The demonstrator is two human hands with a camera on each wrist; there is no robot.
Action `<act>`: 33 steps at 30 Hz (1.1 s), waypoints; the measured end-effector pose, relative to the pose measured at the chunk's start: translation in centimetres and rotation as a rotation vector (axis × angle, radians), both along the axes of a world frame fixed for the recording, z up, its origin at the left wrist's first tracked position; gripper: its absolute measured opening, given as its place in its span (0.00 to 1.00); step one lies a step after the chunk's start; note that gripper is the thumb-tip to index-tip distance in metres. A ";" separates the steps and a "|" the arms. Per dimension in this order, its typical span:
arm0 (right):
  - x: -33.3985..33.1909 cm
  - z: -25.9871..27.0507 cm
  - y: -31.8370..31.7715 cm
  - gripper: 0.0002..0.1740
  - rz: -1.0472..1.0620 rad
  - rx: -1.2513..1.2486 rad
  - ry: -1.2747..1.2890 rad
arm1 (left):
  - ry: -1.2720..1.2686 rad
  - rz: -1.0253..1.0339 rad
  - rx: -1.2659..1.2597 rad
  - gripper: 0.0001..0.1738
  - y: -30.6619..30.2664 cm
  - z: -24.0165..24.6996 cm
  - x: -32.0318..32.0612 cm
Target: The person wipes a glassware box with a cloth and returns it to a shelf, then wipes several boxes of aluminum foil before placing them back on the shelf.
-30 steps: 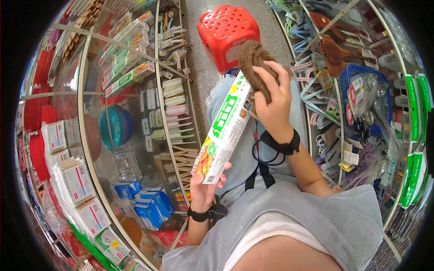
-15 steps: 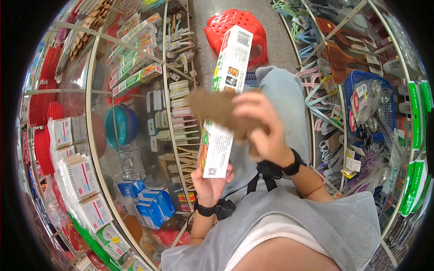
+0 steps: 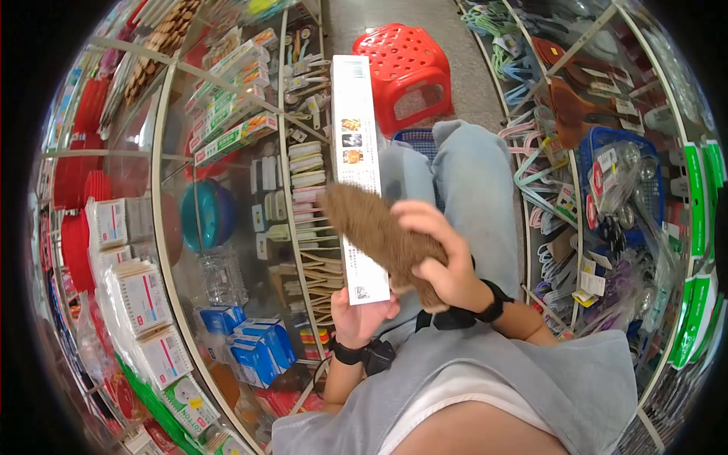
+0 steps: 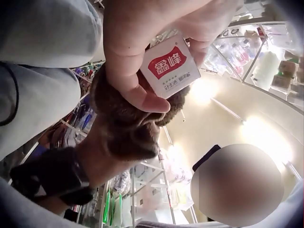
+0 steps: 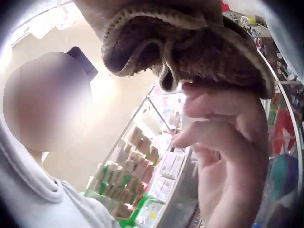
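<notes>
My left hand (image 3: 362, 320) grips the lower end of a long white carton (image 3: 352, 98) printed with small food pictures and a code. The carton stands nearly lengthwise, away from my body. In the left wrist view, the thumb and fingers of that hand clasp the carton's small end (image 4: 171, 71), which bears a red logo. Bunched in my right hand (image 3: 447, 262) is a brown fuzzy cloth (image 3: 371, 227), lying across the carton's lower half and covering part of its print. The cloth's pale stitched edge (image 5: 156, 19) shows in the right wrist view.
A red plastic stool (image 3: 402, 68) stands in the aisle ahead, with a blue basket (image 3: 415, 136) near my knees. Glass shelves at left hold similar cartons (image 3: 235, 140), bowls (image 3: 201, 216) and blue boxes (image 3: 262, 345). Hangers (image 3: 531, 174) and another blue basket (image 3: 652, 174) line the right.
The carton has swung from a rightward slant to nearly straight and turned, so its plainer white side faces up. The cloth has moved from the carton's far end down to its lower half.
</notes>
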State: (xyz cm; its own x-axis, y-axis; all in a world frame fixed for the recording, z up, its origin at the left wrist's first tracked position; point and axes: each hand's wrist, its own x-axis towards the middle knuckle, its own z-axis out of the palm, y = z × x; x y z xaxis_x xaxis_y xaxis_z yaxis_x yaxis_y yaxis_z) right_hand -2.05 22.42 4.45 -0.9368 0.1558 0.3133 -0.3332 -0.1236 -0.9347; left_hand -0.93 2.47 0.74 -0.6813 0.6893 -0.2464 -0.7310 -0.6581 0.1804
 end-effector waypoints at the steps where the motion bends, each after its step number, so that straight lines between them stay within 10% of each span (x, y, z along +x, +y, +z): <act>1: 0.0 -0.1 0.5 0.28 0.071 -0.078 -0.044 | 0.041 -0.026 -0.079 0.37 -0.2 0.1 -0.1; 4: 0.1 -0.7 2.4 0.31 0.226 -0.446 -0.245 | 0.144 -0.071 -0.297 0.38 -0.4 1.0 0.2; 13: -1.8 -2.0 4.3 0.29 0.046 -1.221 -0.240 | -0.261 -0.190 0.449 0.34 0.2 -1.0 0.4; 17: -2.2 -2.0 3.2 0.27 -0.272 -0.971 -0.328 | -0.387 -0.309 0.671 0.27 0.6 -1.9 1.1; 26: -0.8 -3.7 2.0 0.46 0.180 -0.637 -0.294 | -0.520 -0.488 0.994 0.18 3.9 -1.2 1.6; 33: -1.7 -2.0 3.8 0.52 0.347 -0.566 -0.216 | -0.565 -0.508 0.566 0.28 3.6 0.4 1.2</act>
